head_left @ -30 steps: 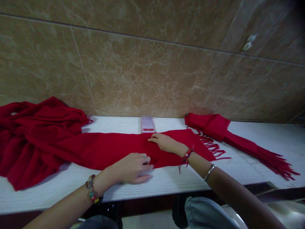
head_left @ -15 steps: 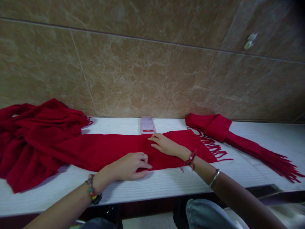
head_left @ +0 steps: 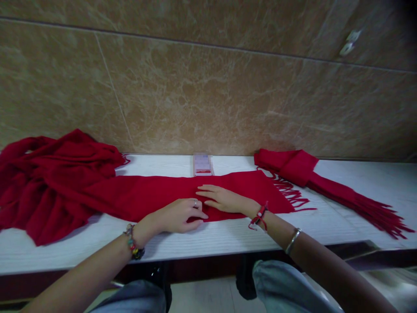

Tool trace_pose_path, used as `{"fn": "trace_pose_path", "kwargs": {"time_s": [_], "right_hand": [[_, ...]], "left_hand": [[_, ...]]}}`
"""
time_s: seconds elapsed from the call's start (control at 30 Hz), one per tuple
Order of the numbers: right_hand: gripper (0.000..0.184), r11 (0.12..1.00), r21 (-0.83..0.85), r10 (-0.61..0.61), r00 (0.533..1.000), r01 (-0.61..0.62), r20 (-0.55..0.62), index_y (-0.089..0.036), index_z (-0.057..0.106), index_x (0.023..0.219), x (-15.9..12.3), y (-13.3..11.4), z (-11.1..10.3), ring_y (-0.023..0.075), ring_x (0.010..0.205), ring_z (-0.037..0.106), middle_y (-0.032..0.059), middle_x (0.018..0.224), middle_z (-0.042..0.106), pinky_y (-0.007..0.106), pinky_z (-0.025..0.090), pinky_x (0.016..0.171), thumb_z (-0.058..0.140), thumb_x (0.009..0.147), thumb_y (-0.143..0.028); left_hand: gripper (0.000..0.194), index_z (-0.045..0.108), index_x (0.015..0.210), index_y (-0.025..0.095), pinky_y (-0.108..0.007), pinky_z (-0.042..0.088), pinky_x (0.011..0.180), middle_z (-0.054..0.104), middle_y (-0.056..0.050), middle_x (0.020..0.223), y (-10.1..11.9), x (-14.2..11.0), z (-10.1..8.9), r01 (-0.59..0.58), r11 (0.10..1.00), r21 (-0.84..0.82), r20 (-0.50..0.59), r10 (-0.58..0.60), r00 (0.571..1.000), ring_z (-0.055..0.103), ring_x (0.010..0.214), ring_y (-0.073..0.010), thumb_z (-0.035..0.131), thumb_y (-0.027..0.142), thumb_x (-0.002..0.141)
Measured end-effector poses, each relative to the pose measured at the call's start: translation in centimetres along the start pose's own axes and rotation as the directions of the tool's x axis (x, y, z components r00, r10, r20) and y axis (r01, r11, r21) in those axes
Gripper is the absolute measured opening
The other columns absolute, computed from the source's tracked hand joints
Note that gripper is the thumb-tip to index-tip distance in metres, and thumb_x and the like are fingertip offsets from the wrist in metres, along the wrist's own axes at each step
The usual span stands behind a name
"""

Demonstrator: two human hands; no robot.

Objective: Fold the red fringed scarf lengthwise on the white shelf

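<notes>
A red fringed scarf lies spread along the white tabletop, flat in its middle and right part, with its fringe at the right end. My right hand rests on it palm down, fingers stretched out and lying flat. At the scarf's near edge is my left hand, with a ring on one finger. Its thumb and index finger point right with a gap between them, and the other fingers are bent and partly hidden. Neither hand lifts the cloth. Toward the left, the scarf runs into a loose heap of red cloth.
A phone lies behind the scarf, near the tan marble wall. At the right lies a folded red scarf, its long fringe toward the near right. The white table has its front edge just above my knees.
My right hand has slid slightly left and nearer to me over the scarf, its fingers now flatter. My left hand stays at the near edge. The whole view has shifted a little.
</notes>
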State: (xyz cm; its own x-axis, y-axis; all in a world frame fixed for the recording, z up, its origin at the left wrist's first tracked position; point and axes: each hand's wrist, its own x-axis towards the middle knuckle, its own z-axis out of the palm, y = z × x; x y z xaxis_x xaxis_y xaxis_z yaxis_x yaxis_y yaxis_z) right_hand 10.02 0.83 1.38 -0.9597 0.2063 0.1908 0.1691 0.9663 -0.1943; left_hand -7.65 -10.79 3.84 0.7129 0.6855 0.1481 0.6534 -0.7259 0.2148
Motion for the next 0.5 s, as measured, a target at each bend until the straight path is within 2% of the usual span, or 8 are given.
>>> {"fn": "trace_pose_path", "kwargs": {"time_s": [0.07,0.13,0.23,0.3,0.4,0.5], "right_hand": [[0.040,1.000,-0.009,-0.006,0.998,0.007,0.063,-0.020,0.040,0.131,-0.4,0.1,0.2,0.0180,0.129,0.028,0.0075,0.137,0.039,0.041,0.025,0.105,0.038,0.092,-0.030],[0.042,0.997,-0.049,0.060,0.995,-0.056,0.085,-0.020,0.037,0.133,-1.0,0.7,0.2,0.0199,0.130,0.024,0.0083,0.140,0.033,0.045,0.023,0.105,0.035,0.092,-0.033],[0.045,0.981,-0.117,0.161,0.986,-0.154,0.051,-0.016,0.034,0.134,-2.1,1.7,-0.4,0.0213,0.131,0.023,0.0119,0.141,0.030,0.045,0.024,0.104,0.033,0.093,-0.034],[0.047,0.975,-0.157,0.162,0.987,-0.158,0.015,-0.015,0.032,0.135,-2.8,1.7,-0.8,0.0218,0.131,0.021,0.0127,0.142,0.028,0.045,0.025,0.104,0.033,0.093,-0.034],[0.048,0.968,-0.214,0.139,0.990,-0.131,0.022,-0.016,0.031,0.136,-3.5,0.6,-0.9,0.0236,0.130,0.023,0.0113,0.142,0.029,0.046,0.027,0.102,0.031,0.093,-0.037],[0.049,0.955,-0.266,0.152,0.987,-0.133,0.052,-0.015,0.033,0.135,-3.6,-0.2,-0.5,0.0254,0.129,0.027,0.0120,0.141,0.032,0.045,0.030,0.101,0.030,0.093,-0.038]], "left_hand": [[0.026,0.064,0.101,0.016,-0.022,0.042,0.074,0.059,-0.005,0.082,0.1,0.0,-0.1,0.002,1.000,0.007,0.001,-0.002,1.000,0.053,0.077,-0.0132,0.045,0.022,0.084],[0.026,0.064,0.101,0.016,-0.023,0.043,0.074,0.059,-0.005,0.083,0.1,0.0,-0.2,0.009,1.000,0.006,-0.001,-0.009,1.000,0.054,0.077,-0.0132,0.044,0.021,0.085],[0.027,0.063,0.103,0.017,-0.023,0.043,0.076,0.060,-0.005,0.085,0.0,0.0,-0.1,0.015,1.000,-0.012,-0.003,-0.015,1.000,0.054,0.079,-0.0129,0.042,0.021,0.086],[0.029,0.061,0.106,0.017,-0.023,0.043,0.079,0.061,-0.005,0.091,-0.5,0.0,0.4,0.027,1.000,-0.013,-0.032,-0.027,0.999,0.055,0.083,-0.0128,0.039,0.018,0.087],[0.036,0.056,0.114,0.016,-0.027,0.044,0.081,0.058,-0.009,0.102,-1.5,0.1,1.4,0.156,0.985,0.071,-0.108,-0.147,0.983,0.054,0.089,-0.0142,0.033,0.012,0.087],[0.037,0.053,0.118,0.017,-0.036,0.043,0.084,0.053,-0.013,0.113,-2.3,0.0,2.3,0.344,0.919,0.192,-0.131,-0.323,0.937,0.052,0.098,-0.0199,0.033,0.018,0.088]]}}
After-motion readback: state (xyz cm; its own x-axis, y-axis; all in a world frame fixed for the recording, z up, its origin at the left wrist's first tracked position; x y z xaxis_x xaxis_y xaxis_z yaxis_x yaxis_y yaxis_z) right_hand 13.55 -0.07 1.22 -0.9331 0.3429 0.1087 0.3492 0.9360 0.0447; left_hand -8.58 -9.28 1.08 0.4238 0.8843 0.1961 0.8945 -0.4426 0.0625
